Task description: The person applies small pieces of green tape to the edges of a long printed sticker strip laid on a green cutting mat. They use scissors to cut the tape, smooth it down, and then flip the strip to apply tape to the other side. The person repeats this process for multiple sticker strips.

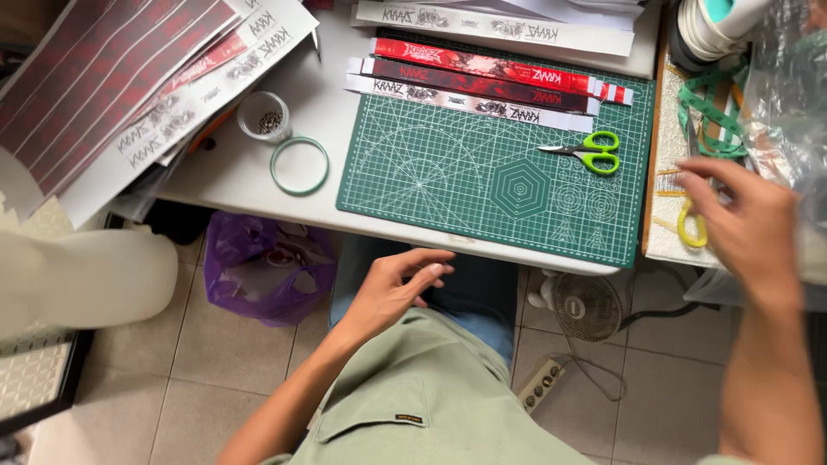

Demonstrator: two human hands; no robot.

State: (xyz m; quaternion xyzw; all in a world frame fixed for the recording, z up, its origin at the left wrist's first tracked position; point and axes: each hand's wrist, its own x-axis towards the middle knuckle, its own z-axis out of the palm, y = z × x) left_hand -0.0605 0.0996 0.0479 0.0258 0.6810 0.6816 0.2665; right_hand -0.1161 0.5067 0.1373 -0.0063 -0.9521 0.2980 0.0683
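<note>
Right hand [743, 226] fingers spread, empty, just over yellow scissors [689, 226]; left hand [392, 288] loose, empty, on lap.

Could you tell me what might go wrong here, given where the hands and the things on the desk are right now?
The right hand reaches past the mat's edge toward a yellow loop beside crinkled plastic; it could snag there. The small open cup of tiny parts stands uncovered by its ring lid and might tip. The green scissors lie loose on the cutting mat, near the printed strips.

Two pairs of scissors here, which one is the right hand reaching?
The yellow-handled scissors at the table's right edge, just under the right hand. The green-handled scissors lie apart on the cutting mat.
</note>
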